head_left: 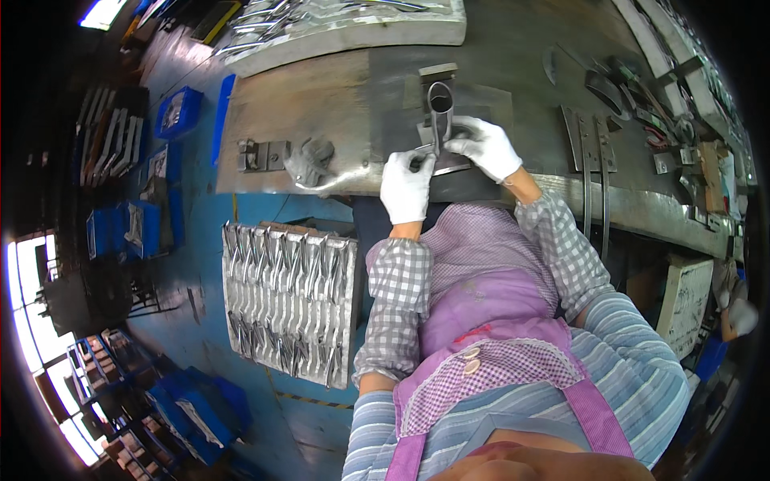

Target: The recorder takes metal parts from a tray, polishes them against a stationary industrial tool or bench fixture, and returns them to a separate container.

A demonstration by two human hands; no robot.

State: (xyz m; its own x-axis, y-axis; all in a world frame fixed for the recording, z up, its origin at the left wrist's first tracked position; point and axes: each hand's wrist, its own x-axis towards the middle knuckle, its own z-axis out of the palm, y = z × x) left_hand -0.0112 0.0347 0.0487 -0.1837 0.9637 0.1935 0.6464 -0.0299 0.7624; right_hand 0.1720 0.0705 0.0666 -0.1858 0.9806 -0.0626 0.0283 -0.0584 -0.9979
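Both my hands wear white gloves and meet at a shiny metal piece with a round, tube-like open end (440,98), held at the near edge of the workbench. My left hand (407,186) has its thumb and fingers closed in a pinch on the thin lower part of the piece. From the other side, my right hand (486,149) curls its fingers against the piece just below the round end. Beneath them is a flat metal block (451,167), with another small block (437,70) behind. Fingertips partly hide where the piece is gripped.
On the worn metal workbench (297,92), a grey crumpled glove (309,163) lies beside a small metal fixture (263,155). Trays of shiny metal parts stand at the back (353,32) and low on my left (290,305). Two long metal bars (594,176) overhang the right edge.
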